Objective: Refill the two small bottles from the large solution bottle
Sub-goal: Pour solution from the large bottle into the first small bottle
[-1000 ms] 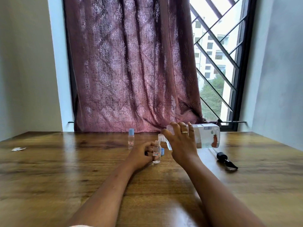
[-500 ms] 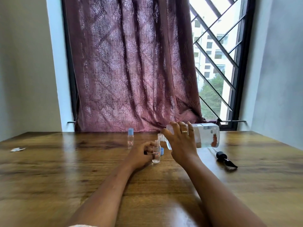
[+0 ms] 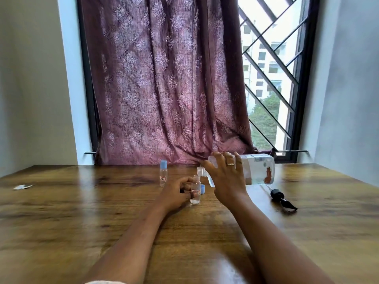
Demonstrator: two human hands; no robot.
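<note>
two forearms reach over the wooden table (image 3: 82, 222). left hand (image 3: 176, 191) curls its fingers round the uncapped small bottle (image 3: 195, 190), which stands upright with a little clear liquid at its base. right hand (image 3: 225, 177) clamps the large solution bottle (image 3: 258, 170), tipped near horizontal, open neck just over the small mouth; contact cannot be told. blue cap (image 3: 202, 189) lies just behind; black pump head (image 3: 281, 198) to the right. capped small bottle (image 3: 163, 176) stands farther back, before the curtain (image 3: 164, 89).
</note>
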